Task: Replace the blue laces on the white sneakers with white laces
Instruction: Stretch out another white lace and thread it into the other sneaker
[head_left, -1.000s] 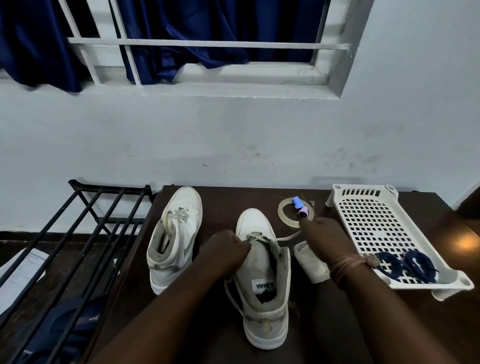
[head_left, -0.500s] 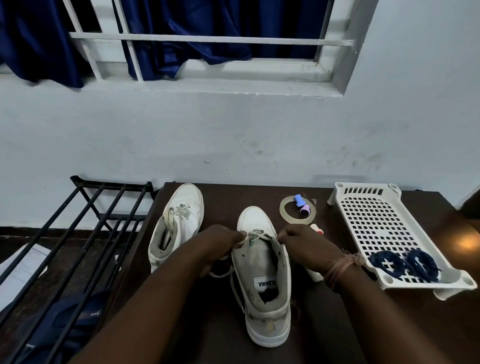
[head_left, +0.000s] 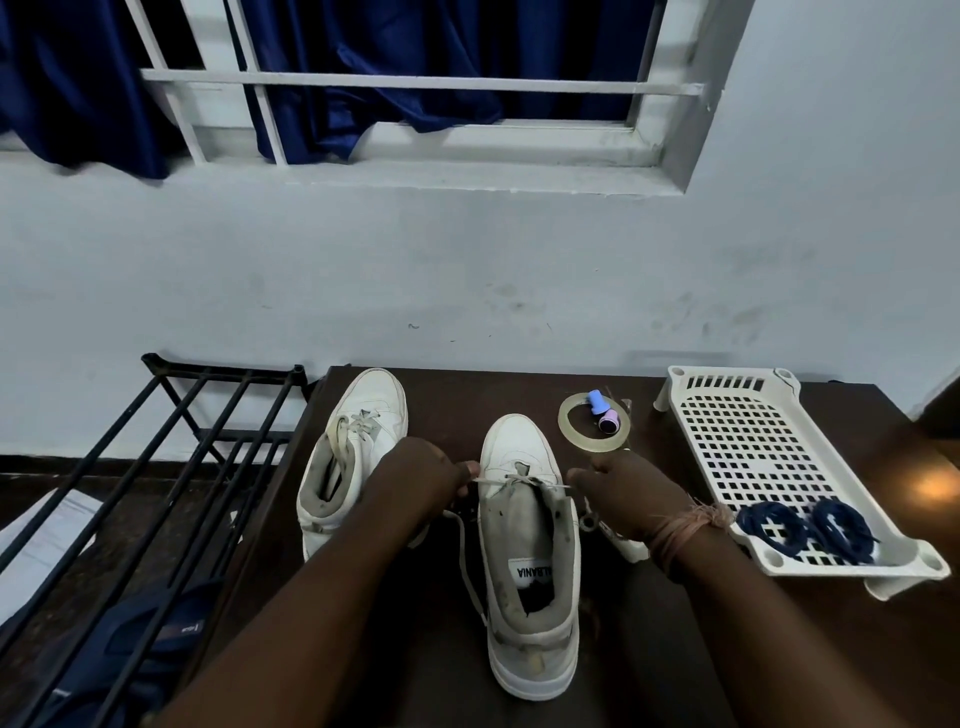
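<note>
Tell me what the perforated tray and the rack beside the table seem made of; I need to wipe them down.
The tray looks like moulded plastic, white and matt: its grid of square holes and rounded corner sockets suggest one cast piece. The rack looks like metal painted black with a slight sheen: thin straight bars joined at corner fittings. Neither can be confirmed by look alone.

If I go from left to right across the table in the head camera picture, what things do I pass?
Black rack → left sneaker → sneaker being laced → tape ring → white tray → blue laces.
</note>
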